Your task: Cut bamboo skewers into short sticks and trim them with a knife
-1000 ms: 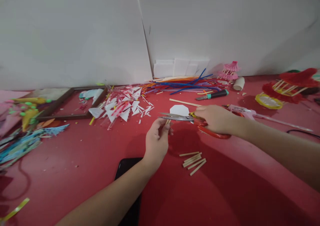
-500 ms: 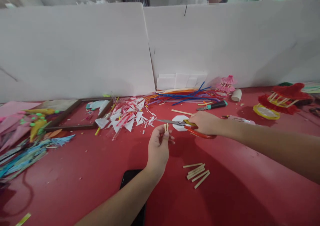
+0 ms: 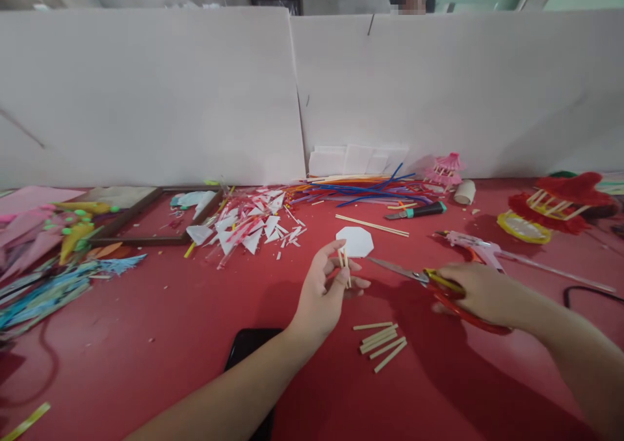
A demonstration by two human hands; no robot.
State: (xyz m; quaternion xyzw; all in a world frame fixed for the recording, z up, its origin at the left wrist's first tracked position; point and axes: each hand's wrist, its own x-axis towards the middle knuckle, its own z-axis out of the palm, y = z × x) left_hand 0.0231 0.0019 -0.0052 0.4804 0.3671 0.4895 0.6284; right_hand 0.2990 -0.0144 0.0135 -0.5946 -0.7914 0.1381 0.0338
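Note:
My left hand [image 3: 325, 291] pinches two short wooden sticks [image 3: 344, 260] upright above the red table [image 3: 146, 337]. My right hand [image 3: 480, 291] grips red-handled scissors [image 3: 419, 277], blades shut and pointing left, off to the right of the sticks. A white octagon of paper [image 3: 355, 241] lies just beyond the sticks. Several cut stick pieces [image 3: 381, 342] lie on the table below and between my hands.
White foam boards [image 3: 195, 97] wall off the back; a person's head shows above them. Paper scraps [image 3: 248, 223], coloured straws [image 3: 361, 189], a long stick [image 3: 373, 225], a craft knife [image 3: 414, 211], a pink glue gun [image 3: 470, 243], a red lantern model [image 3: 556, 204], a wooden frame [image 3: 131, 217] and a black phone [image 3: 248, 350] lie around.
My right hand has drawn the scissors away to the right and down from the sticks. My left hand has shifted slightly right with the sticks. The camera has tilted upward.

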